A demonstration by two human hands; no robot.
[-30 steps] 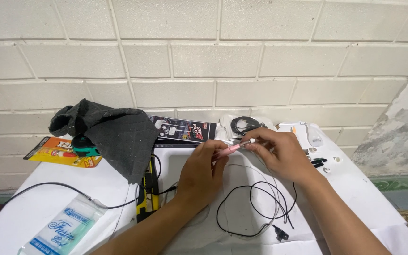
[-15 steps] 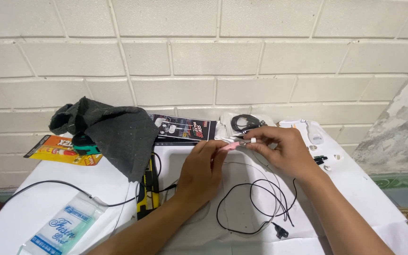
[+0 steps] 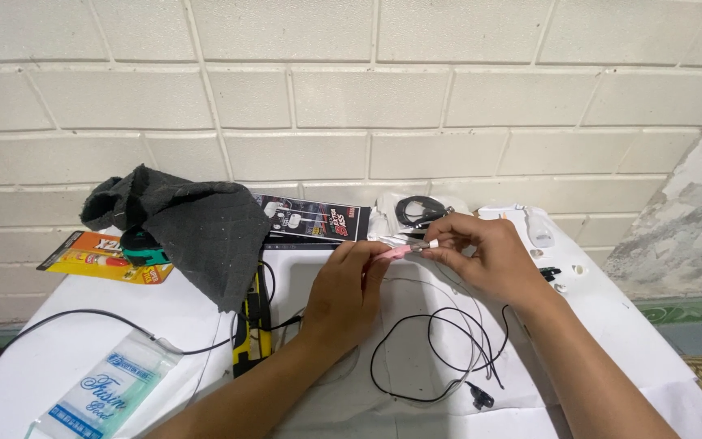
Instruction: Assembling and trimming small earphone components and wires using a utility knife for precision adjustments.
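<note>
While a dark grey cloth (image 3: pixel 192 223) and an orange blister card (image 3: pixel 99 256) lie well to the left of the fingers, the left hand (image 3: pixel 347 293) curls over the white table (image 3: pixel 58 341), its fingertips (image 3: pixel 375 256) pinched narrow on the end of a small pink tool (image 3: pixel 396 252), likely to steady it. Just right of them, the right hand (image 3: pixel 489 260) nips the tool's silvery far end between thumb and forefinger, holding it level above the table. Below both hands a thin black cable (image 3: pixel 440 358) lies in loose loops, slack and apart from the fingers
</note>
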